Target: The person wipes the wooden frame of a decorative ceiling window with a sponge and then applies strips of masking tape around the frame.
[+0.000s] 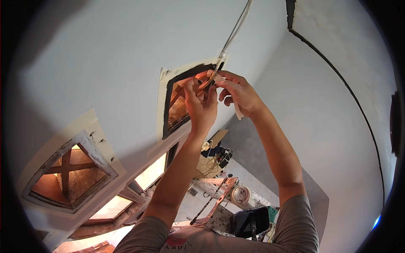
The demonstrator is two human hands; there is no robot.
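Both my arms reach up to the upper corner of a small dark-edged window [177, 111] set in a pale wall. My left hand [202, 107] is closed, its fingertips gathered around a thin, tan, curved piece [205, 84] whose kind I cannot make out. Close beside it, my right hand [242, 95] pinches a pale strip of masking tape [238, 111], one end of which hangs below the palm. Grey cables [234, 34] come down the wall to just above my fingers. Cream masking tape [161, 97] borders the window's left side.
A second taped window [69, 177] with crossed bars sits lower left. Below me are a paint-spattered ladder [219, 198], a round bucket [240, 195] and a black container [249, 221]. Tangled wires [209, 168] lie on the floor. A dark line [337, 71] edges the ceiling at right.
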